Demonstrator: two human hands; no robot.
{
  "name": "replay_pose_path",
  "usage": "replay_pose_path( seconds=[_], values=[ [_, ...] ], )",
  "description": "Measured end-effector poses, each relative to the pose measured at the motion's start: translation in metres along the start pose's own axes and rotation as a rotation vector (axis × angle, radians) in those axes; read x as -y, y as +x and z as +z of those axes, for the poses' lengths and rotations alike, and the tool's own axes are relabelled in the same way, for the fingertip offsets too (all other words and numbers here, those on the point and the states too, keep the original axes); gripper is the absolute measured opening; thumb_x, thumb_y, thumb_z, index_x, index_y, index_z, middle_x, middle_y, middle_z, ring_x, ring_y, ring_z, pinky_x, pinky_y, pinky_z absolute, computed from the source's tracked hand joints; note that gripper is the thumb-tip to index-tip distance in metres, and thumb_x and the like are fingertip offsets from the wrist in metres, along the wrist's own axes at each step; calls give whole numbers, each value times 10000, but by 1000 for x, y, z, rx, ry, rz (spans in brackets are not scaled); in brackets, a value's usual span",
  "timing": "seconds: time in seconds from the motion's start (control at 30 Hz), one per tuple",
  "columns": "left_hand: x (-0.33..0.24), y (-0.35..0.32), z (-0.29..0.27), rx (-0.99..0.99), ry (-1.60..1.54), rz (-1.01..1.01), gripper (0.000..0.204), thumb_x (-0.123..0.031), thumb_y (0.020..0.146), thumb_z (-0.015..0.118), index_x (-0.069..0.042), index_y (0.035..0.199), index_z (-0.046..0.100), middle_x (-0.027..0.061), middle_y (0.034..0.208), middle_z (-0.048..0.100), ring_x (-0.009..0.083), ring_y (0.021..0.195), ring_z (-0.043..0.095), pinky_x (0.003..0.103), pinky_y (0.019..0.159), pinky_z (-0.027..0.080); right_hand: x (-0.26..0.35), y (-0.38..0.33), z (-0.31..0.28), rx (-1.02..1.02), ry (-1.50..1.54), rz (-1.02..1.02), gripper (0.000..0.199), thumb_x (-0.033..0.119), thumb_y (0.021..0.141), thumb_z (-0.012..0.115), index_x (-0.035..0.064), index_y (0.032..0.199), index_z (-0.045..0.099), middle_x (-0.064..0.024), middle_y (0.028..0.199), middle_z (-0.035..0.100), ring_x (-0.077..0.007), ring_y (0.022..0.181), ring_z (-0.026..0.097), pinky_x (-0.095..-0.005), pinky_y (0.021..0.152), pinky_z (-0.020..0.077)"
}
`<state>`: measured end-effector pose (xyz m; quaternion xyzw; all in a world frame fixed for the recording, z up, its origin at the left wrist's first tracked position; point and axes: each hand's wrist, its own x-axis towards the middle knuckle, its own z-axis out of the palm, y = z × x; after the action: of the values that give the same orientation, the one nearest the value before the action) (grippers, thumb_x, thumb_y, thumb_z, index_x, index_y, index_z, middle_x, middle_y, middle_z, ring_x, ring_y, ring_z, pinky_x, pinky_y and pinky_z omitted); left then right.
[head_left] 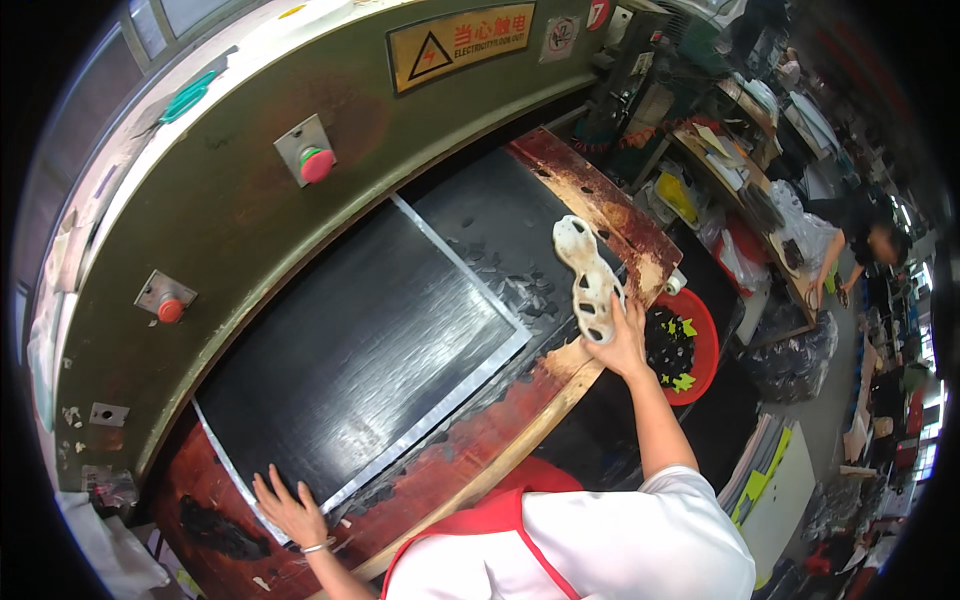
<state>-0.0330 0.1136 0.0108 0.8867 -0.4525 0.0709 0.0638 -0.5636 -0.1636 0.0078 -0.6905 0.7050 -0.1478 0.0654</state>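
Rectangular yellow warning sign (461,42) seen fixed on green machine housing (230,190), top centre; black triangle symbol at left end, red lettering beside. Small white square label (562,35) with red prohibition circle noted just right of it. Small red round tag (598,12) noted further right, at upper edge. No screens or packages made out.
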Motion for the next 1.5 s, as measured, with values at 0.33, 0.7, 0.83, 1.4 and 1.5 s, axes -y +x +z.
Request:
replay_pose_path(
  seconds=[0.33,0.7,0.83,1.4,1.5],
  values=[
    [0,2,-4,-47,-7,46,554,-335,941,503,-100,1437,432,202,1502,342,394,1374,320,504,1140,206,13,23,-52,153,1187,126,1065,58,610,805,47,1506,230,-241,1336,496,-314,1172,561,-413,1048,412],
    [0,5,-7,-98,-30,62,540,-295,916,535,-112,1419,463,196,1484,371,391,1355,342,497,1127,229,43,-17,-25,339,2569,557,961,642,805,586,57,1499,272,-300,1515,223,-557,1357,216,-700,1124,136],
    [-7,7,-7,-107,-44,55,556,-293,903,565,-132,1424,459,182,1495,362,376,1382,320,511,1136,215,51,-5,-35,522,2549,533,888,552,827,572,13,1475,293,-316,1505,232,-629,1336,164,-680,1129,180],
    [48,11,-3,-110,-192,-100,464,-137,920,517,97,1319,474,230,1424,445,354,1386,351,562,1155,194,301,-111,-40,784,1391,-313,940,258,594,857,-106,1351,434,-175,1218,578,-223,1033,617,-307,914,481],
    [40,1,1,-173,-267,-76,462,-132,904,541,83,1309,487,235,1415,446,358,1376,361,553,1146,221,377,-119,1,817,1217,-532,865,173,584,867,-39,1335,494,-169,1207,572,-269,1046,605,-351,967,461]
  ],
)
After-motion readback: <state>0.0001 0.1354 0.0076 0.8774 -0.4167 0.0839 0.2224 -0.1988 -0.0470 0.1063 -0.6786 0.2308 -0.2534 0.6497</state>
